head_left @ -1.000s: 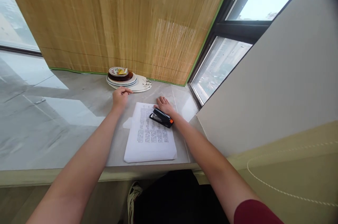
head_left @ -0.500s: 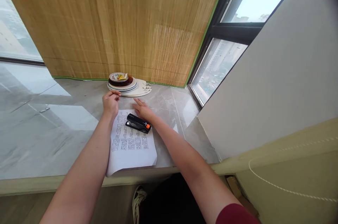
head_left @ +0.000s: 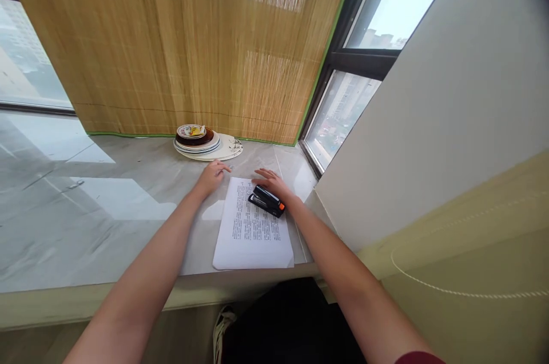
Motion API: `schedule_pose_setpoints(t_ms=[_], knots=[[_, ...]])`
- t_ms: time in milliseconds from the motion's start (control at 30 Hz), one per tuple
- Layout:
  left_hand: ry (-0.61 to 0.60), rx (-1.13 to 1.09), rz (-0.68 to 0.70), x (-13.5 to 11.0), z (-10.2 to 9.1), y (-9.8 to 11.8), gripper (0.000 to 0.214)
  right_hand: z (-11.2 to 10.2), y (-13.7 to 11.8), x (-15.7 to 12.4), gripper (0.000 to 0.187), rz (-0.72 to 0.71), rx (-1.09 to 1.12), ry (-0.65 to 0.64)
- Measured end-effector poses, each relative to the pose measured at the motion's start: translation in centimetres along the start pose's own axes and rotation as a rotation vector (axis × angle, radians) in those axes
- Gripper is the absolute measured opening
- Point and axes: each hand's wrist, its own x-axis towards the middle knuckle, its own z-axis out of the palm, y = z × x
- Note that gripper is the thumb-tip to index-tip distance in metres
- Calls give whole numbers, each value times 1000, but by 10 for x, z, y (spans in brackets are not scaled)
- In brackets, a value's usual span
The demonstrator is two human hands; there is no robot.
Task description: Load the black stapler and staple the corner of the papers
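A stack of printed white paper [head_left: 253,232] lies on the grey stone sill [head_left: 128,204], near its front edge. A black stapler [head_left: 266,201] with an orange end rests on the paper's upper right corner. My right hand [head_left: 273,181] lies just behind the stapler with its fingers stretched flat, touching the paper's top edge. My left hand [head_left: 211,175] rests on the sill at the paper's upper left corner, fingers loosely extended and holding nothing.
A stack of plates [head_left: 201,142] sits at the back under a bamboo blind [head_left: 193,43]. A window [head_left: 338,112] and a white wall panel [head_left: 429,112] close off the right. A shoe [head_left: 221,327] shows below the sill.
The paper and stapler have slid to the right along the sill, and both hands moved right with them. The paper's corner no longer hangs over the front edge.
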Motion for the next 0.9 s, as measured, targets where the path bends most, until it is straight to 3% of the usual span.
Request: schedule_pose_setpoints(t_ms=[100,200,233,300,367,433,533,633,700,900], knots=[[-162,158,117,-3,8,2,34,-17,-17,-33,25,232,121,458],[-231,235,161,-3,16,1,40,-25,-57,-110,24,447,146,981],[-254,255,165,-2,19,0,41,-23,-76,-143,21,459,116,1064],[-296,287,162,-2,26,-1,42,-12,-121,-209,17,398,44,1074],[-324,303,147,-1,30,-2,41,7,-166,-263,21,224,6,933],[-317,296,143,-1,31,-1,43,28,-204,-297,21,46,-20,775],[-343,274,159,-3,30,1,41,67,-236,-318,13,55,110,443],[-330,238,167,-4,31,1,35,118,-248,-321,16,191,206,-146],[-329,202,162,-5,33,1,32,150,-253,-317,17,219,215,-446],[-315,276,72,-4,35,6,32,214,-278,-269,21,215,245,-933]])
